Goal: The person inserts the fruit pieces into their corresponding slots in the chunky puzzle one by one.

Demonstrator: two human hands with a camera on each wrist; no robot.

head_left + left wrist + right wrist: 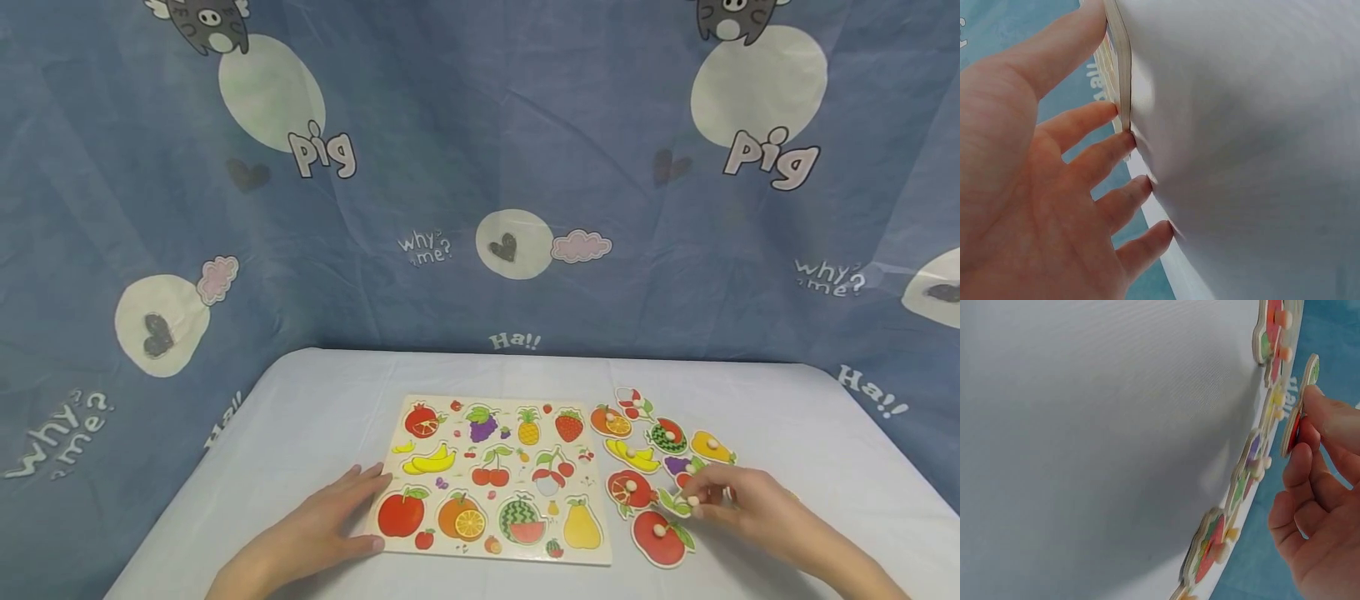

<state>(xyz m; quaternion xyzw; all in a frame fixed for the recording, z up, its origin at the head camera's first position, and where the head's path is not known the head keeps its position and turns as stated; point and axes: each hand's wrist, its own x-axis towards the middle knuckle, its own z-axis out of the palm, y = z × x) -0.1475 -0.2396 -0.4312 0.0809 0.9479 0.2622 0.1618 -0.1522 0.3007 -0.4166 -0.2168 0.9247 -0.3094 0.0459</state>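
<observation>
The fruit puzzle board (465, 500) lies on the white table. My left hand (322, 521) rests at the board's left side, thumb near the lower corner and fingers spread; in the left wrist view, fingertips (1107, 111) touch its edge. Right of the board, my right hand (738, 504) pinches a knobbed puzzle piece (675, 502) above the loose pieces. This piece shows green leaves and, in the right wrist view, a red part (1295, 432); fingers hide the rest. Below it lies a red apple piece (660, 542), beside a pomegranate piece (628, 490).
More loose knobbed pieces lie right of the board: an orange (609, 422), bananas (633, 456), a watermelon (666, 436), a yellow pear (711, 447) and grapes (677, 465). A blue printed cloth (420, 308) hangs behind the white table (285, 433).
</observation>
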